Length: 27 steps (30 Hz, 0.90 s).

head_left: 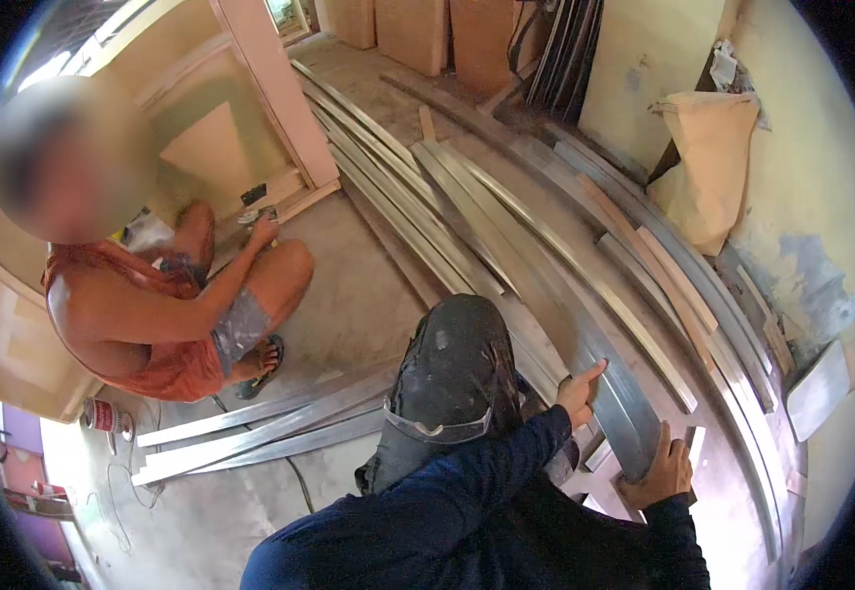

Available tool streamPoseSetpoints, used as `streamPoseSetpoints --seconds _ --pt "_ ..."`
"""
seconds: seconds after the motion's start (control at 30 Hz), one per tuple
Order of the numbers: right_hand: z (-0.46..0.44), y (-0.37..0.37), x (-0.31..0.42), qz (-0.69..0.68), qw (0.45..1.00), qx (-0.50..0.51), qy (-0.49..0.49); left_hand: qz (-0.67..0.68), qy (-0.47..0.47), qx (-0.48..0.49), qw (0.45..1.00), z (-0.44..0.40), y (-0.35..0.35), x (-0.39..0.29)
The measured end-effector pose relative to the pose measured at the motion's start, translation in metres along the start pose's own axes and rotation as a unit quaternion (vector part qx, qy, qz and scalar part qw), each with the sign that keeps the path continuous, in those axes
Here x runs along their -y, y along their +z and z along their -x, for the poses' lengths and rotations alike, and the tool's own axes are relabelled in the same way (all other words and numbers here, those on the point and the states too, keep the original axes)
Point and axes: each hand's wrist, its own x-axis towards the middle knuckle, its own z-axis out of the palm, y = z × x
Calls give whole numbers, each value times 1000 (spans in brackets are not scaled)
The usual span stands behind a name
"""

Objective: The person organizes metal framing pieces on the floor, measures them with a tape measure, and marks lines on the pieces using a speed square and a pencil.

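- Dusty floor [363, 270] is spreading under everything, with long lengths of metal lying across it; a yellowish wall [776, 211] with a blue-grey patch is rising on the right, and a wood-framed panel [221, 118] is standing on the left.
- One pale sack [712, 162] is slumping by the wall, one small tin [103, 415] is standing on the floor at the left, and three brown boards [412, 37] are showing at the back.
- Three silver strips [250, 440] are lying left of the wearer's dark trouser leg [457, 349]; the other metal lengths [398, 206] ahead are overlapping too much for a sure count.
- One co-worker [142, 305] in an orange-red top is crouching at the left, holding something small whose kind I cannot tell.
- One wide metal channel [624, 413] is running away from the wearer, its near end lying between the two hands, right of the knee.
- Left hand [577, 395] is gripping the channel's left edge, one digit reaching onto its upper face.
- Right hand [665, 470] is holding the near end, its fingers [681, 454] bending along the right edge; how they are closing underneath I cannot tell.
- One narrow silver rail [592, 285] is lying just beside the channel, apart from both hands.
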Motion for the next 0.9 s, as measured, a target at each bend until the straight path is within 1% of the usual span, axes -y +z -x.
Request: streamPoseSetpoints --seconds 0.03,0.07,0.1,0.13,0.17,0.2,0.23,0.27,0.3,0.33,0.37,0.4,0.43,0.47,0.5,0.57,0.6,0.63,0.7,0.77,0.87,0.9 --pt "0 3 -6 -7 1000 -4 -5 -2 -1 -3 1000 -1 -1 2" --pt "0 5 -12 -12 1000 -2 -6 8 -57 11 998 -7 -6 6" --pt "-2 6 -17 -25 999 -24 -38 14 -106 26 994 -10 -8 2" --pt "-7 12 -19 -45 995 -48 -79 3 -88 19 996 -11 -5 7" --pt "-9 18 -20 -42 994 -52 -81 -33 -4 -70 997 -8 6 10" --pt "-13 24 -21 -39 994 -57 -83 -60 75 -159 983 -8 5 6" --pt "-19 33 -22 -36 994 -62 -85 -98 35 -160 982 -15 -7 -3" --pt "-20 30 -16 -50 997 -43 -50 -96 19 -155 983 -22 -19 -4" --pt "-19 34 -19 -43 998 -36 -41 -53 -36 -66 996 -26 -33 -5" --pt "-25 42 -15 -56 995 -58 -56 -12 -79 23 997 -25 -36 -16" --pt "-30 45 -7 -72 991 -79 -76 -39 -20 -16 999 -20 -37 -18" --pt "-33 43 0 -75 991 -76 -80 -38 -17 -21 999 -18 -40 -23" --pt "-39 42 3 -85 993 -47 -73 -72 -3 -96 993 -20 -39 -26" --pt "-39 40 5 -92 994 -17 -64 -87 2 -132 987 -19 -40 -27" --pt "-41 41 5 -92 994 -17 -64 -102 7 -168 980 -17 -40 -29" --pt "-47 49 5 -89 990 -37 -107 -106 3 -134 985 -10 -44 -35" --pt "-50 51 6 -88 989 -38 -108 -106 4 -134 985 -20 -57 -34" --pt "-52 53 6 -94 988 -34 -116 -94 28 -88 991 -40 -82 -31" --pt "-56 57 9 -98 987 -30 -123 -81 52 -40 995 -46 -91 -32" --pt "-62 59 11 -71 988 -14 -135 -88 44 -67 993 -49 -94 -36" --pt "-68 62 18 -77 989 16 -127 -101 31 -111 988 -41 -97 -47" --pt "-71 60 22 -76 989 16 -127 -99 33 -138 985 -36 -87 -52"
